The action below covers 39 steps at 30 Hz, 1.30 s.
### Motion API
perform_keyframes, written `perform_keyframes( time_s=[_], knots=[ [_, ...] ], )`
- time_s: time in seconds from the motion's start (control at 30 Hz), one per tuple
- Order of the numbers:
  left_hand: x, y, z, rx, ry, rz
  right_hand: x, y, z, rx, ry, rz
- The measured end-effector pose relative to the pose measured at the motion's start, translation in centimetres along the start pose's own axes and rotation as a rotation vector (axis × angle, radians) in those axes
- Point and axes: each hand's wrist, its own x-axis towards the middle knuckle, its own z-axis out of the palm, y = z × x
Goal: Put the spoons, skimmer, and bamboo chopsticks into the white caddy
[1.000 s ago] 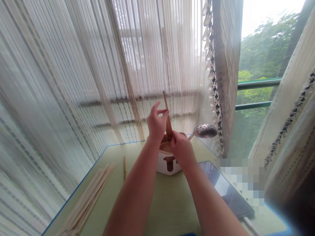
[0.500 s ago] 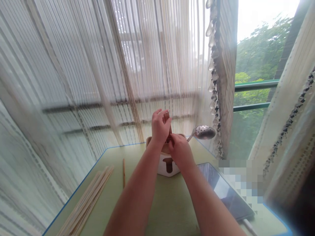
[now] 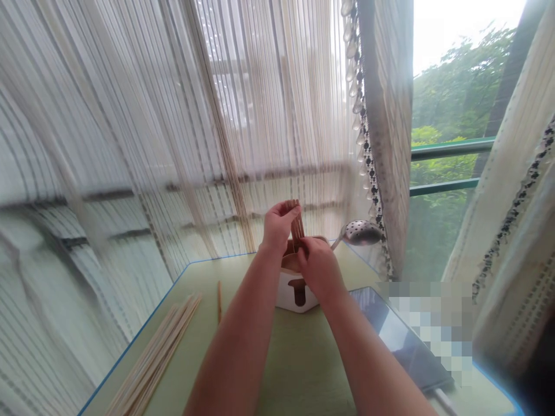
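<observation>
Several brown chopsticks (image 3: 297,227) rise upright from a white and brown utensil holder (image 3: 287,292). My left hand (image 3: 277,224) pinches them near their upper ends. Lower down, by the holder's rim, the fingers of my right hand (image 3: 319,264) are closed on the same chopsticks. The lower ends are hidden inside the holder. A metal slotted spoon (image 3: 363,232) leans out to the right, its handle running down behind my right hand.
A bundle of pale thin sticks (image 3: 156,355) lies on the green table (image 3: 299,364) at the left. One brown stick (image 3: 219,300) lies between it and my left arm. A dark tablet (image 3: 396,332) with a white cable (image 3: 443,400) lies at the right. Sheer curtains (image 3: 173,115) hang behind the table.
The fingers of my left hand have closed over the upper ends of the chopsticks, where thumb and fingers were more spread before. My right hand stays by the rim.
</observation>
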Motion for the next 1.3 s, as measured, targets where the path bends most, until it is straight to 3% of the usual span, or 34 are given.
perform_keyframes(
  time_s=[0.17,0.37,0.63,0.7,0.8,0.87,0.97,1.03,1.13,1.23,1.3],
  knots=[
    [0.1,0.1,0.0,-0.121,0.001,-0.092,0.1,-0.2,-0.4,0.01,-0.013,0.036],
    [0.3,0.3,-1.0,-0.02,-0.011,-0.208,0.0,-0.3,-0.4,0.004,-0.016,0.06],
    [-0.1,0.8,-1.7,0.078,-0.156,-0.285,0.0,-0.3,-0.5,0.02,-0.002,0.073],
    [-0.4,1.7,-1.7,0.138,-0.085,-0.226,0.0,-0.2,-0.2,0.035,0.026,0.064],
    [-0.7,4.1,-2.5,0.29,0.239,-0.01,0.0,-0.2,0.0,0.065,0.081,0.012],
    [-1.1,5.8,-3.9,0.437,0.436,0.186,-0.2,-0.5,0.1,0.092,0.132,-0.054],
    [-2.6,7.1,-7.1,0.735,0.581,0.359,-0.8,-1.8,0.1,0.154,0.191,-0.2],
    [-4.6,6.5,-9.9,0.945,0.594,0.267,-1.6,-2.9,0.3,0.219,0.17,-0.332],
    [-8.3,4.2,-14.2,1.226,0.492,0.006,-2.9,-4.4,1.2,0.308,0.075,-0.499],
    [-11.4,2.3,-17.3,1.457,0.419,-0.212,-4.4,-5.4,2.5,0.358,-0.004,-0.5],
    [-12.6,1.6,-18.2,1.538,0.374,-0.319,-5.3,-5.7,3.5,0.384,-0.083,-0.443]
  ],
)
